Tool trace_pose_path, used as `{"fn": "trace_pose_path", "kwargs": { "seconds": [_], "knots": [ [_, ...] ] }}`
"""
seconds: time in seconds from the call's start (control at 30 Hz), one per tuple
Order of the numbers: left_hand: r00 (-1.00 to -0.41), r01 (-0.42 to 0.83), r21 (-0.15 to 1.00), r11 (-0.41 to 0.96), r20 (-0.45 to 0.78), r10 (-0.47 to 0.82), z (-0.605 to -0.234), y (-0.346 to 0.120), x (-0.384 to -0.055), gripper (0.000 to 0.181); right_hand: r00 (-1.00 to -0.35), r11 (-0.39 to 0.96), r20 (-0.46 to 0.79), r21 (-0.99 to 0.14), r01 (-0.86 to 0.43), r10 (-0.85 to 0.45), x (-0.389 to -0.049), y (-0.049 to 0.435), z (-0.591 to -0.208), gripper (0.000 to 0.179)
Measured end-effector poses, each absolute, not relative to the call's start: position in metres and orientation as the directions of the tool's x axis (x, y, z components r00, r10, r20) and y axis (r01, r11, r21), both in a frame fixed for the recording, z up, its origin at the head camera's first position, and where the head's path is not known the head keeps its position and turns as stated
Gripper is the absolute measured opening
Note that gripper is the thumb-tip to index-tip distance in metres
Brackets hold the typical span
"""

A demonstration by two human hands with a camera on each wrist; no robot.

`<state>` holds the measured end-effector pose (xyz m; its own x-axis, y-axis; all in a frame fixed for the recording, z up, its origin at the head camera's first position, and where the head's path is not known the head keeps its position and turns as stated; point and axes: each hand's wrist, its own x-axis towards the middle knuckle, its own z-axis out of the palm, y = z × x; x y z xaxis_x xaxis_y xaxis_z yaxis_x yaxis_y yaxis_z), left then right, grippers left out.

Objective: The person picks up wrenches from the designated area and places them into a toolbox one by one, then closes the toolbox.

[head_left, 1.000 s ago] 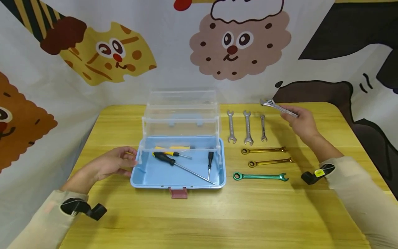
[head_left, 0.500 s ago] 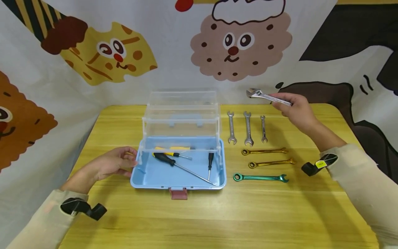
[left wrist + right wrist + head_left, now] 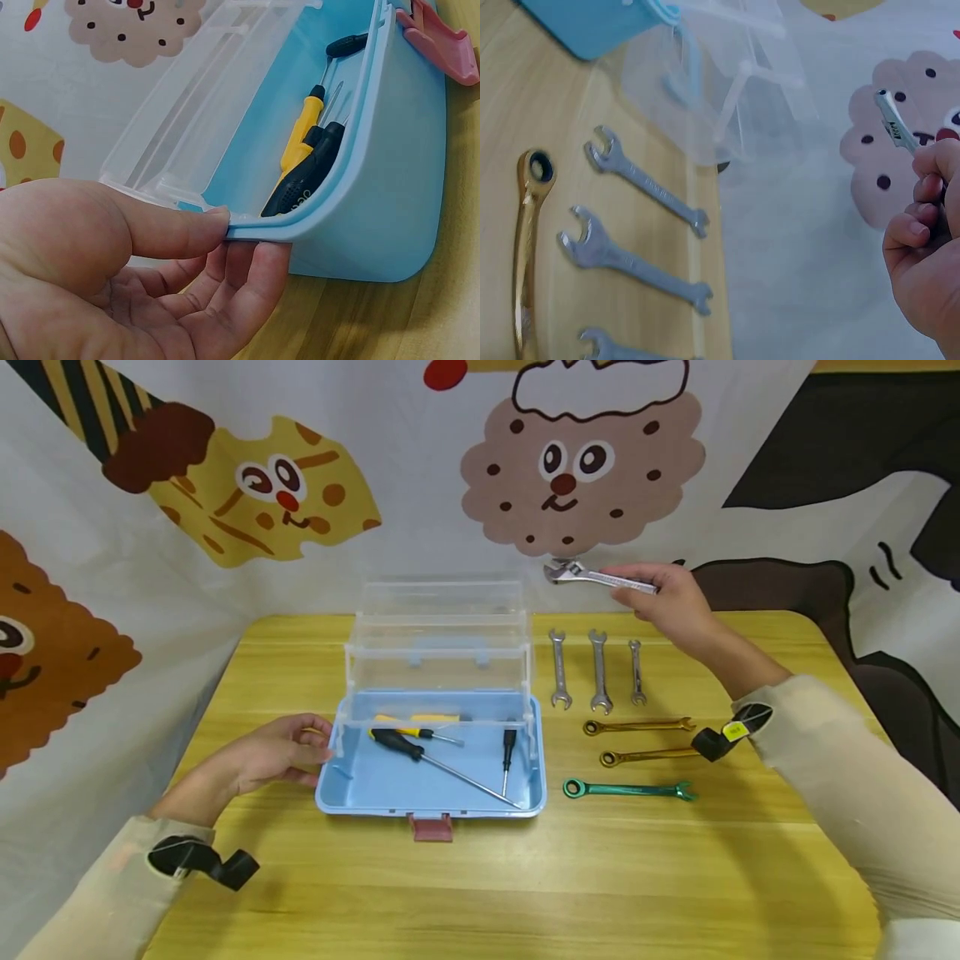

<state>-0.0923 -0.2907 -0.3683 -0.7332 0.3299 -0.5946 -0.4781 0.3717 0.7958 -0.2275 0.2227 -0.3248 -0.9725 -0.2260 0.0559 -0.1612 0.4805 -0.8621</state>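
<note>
My right hand (image 3: 663,602) holds a silver adjustable wrench (image 3: 611,580) by its handle, raised over the back of the table with the head pointing left. In the right wrist view the fingers curl round the adjustable wrench (image 3: 896,124). At the box's left end, my left hand (image 3: 172,262) pinches the rim of the light-blue toolbox (image 3: 367,202), thumb on top and fingers beneath. The toolbox's clear lid (image 3: 438,635) stands raised at the back. Inside lie a long black-handled screwdriver (image 3: 396,742), a small black one (image 3: 508,747) and yellow-handled tools (image 3: 408,729).
Right of the box, silver open-end wrenches (image 3: 598,672) stand in a row. Before them lie gold ratchet wrenches (image 3: 637,725) and a green one (image 3: 630,789). A red latch (image 3: 432,828) hangs at the box front. A printed cloth (image 3: 420,510) hangs behind the table (image 3: 450,893).
My right hand has carried the adjustable wrench up and left from the table's back right, toward the raised lid. The left hand has stayed on the box rim.
</note>
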Motion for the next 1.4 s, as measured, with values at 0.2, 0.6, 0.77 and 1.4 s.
{"fn": "trace_pose_path", "kwargs": {
  "seconds": [0.2,0.6,0.77,1.4],
  "knots": [
    [-0.731,-0.475,0.797,0.373,-0.593,0.338,-0.368,-0.292,-0.092,0.035,-0.966,0.478,0.031,-0.864,-0.156,-0.258,-0.236,0.201,-0.317,0.033],
    [-0.729,-0.475,0.801,0.366,-0.591,0.346,-0.367,-0.291,-0.094,0.034,-0.94,0.449,0.068,-0.865,-0.222,-0.334,-0.252,0.164,-0.307,0.03],
    [-0.725,-0.475,0.801,0.364,-0.591,0.352,-0.367,-0.291,-0.094,0.035,-0.929,0.459,0.057,-0.857,-0.233,-0.365,-0.26,0.148,-0.303,0.031],
    [-0.721,-0.478,0.799,0.365,-0.594,0.356,-0.365,-0.291,-0.094,0.034,-0.842,0.423,-0.002,-0.865,-0.269,-0.539,-0.269,0.073,-0.299,0.03]
  ]
}}
